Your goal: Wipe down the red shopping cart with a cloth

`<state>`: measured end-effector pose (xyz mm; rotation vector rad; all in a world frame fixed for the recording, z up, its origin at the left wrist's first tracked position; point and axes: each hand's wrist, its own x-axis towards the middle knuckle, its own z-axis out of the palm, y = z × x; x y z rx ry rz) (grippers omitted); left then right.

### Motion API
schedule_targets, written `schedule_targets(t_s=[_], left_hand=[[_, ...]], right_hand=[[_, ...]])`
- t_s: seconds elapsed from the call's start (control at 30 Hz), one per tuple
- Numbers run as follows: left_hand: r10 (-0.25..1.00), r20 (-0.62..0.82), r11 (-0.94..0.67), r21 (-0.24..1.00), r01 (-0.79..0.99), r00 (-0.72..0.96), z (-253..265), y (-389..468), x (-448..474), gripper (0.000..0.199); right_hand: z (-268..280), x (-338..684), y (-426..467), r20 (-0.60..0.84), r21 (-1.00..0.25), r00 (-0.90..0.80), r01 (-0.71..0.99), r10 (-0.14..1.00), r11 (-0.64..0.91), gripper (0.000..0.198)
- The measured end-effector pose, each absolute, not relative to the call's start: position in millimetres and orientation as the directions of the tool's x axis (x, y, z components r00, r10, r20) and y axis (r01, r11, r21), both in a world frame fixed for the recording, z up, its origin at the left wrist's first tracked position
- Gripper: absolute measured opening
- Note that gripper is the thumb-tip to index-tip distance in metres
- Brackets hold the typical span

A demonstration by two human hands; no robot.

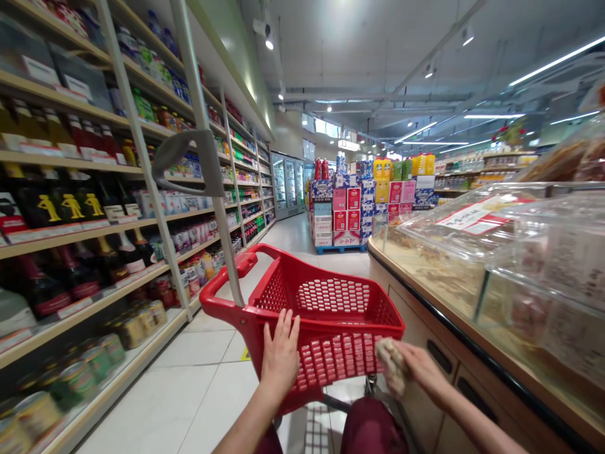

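A red plastic shopping cart [331, 328] with honeycomb holes in its walls stands right in front of me. My left hand [281, 353] lies flat with fingers stretched along the cart's near side, touching it just below the rim. In my right hand [418, 366] is a crumpled, greyish-beige cloth [391, 364], gripped near the right end of the basket. The cloth is close to the cart's side; whether it touches the wall I cannot tell. A grey pole with a grey loop handle [215, 164] rises from the cart's left end.
Shelves of bottles and cans [85, 227] run along the left. A counter with clear plastic covers [520, 252] borders the right. Ahead stand stacked drink cartons [347, 217] on a blue pallet and glass-door fridges [288, 183]. White floor tiles [189, 384] show left of the cart.
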<state>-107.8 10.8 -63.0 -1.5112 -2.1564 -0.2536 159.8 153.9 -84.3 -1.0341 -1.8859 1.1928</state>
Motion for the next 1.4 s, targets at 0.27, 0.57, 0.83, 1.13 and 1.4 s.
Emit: schedule_targets(t_s=[0.27, 0.57, 0.83, 1.13, 1.4], left_hand=[[0.815, 0.516, 0.377, -0.126, 0.918, -0.264, -62.9, 11.8, -104.6, 0.06], [0.806, 0.535, 0.375, -0.13, 0.918, -0.253, -66.2, 11.0, -111.1, 0.06], [0.831, 0.474, 0.37, -0.079, 0.926, -0.292, -58.1, 7.2, -102.7, 0.059], [0.848, 0.446, 0.385, -0.148, 0.911, -0.286, -54.7, 2.8, -105.4, 0.058], [0.849, 0.449, 0.378, -0.146, 0.914, -0.279, -56.3, 4.1, -94.1, 0.061]], right_hand=[[-78.9, 152.3, 188.6, 0.712, -0.51, -0.327, 0.367, 0.622, 0.778, 0.036], [-106.3, 78.1, 167.9, 0.649, -0.2, -0.509, 0.603, 0.565, 0.773, 0.04], [-120.5, 128.0, 194.8, 0.613, -0.241, -0.355, 0.766, 0.706, 0.595, 0.043], [-108.4, 78.9, 157.8, 0.612, -0.214, -0.546, 0.583, 0.573, 0.784, 0.051], [-114.4, 81.1, 158.5, 0.636, -0.24, -0.393, 0.717, 0.664, 0.654, 0.045]])
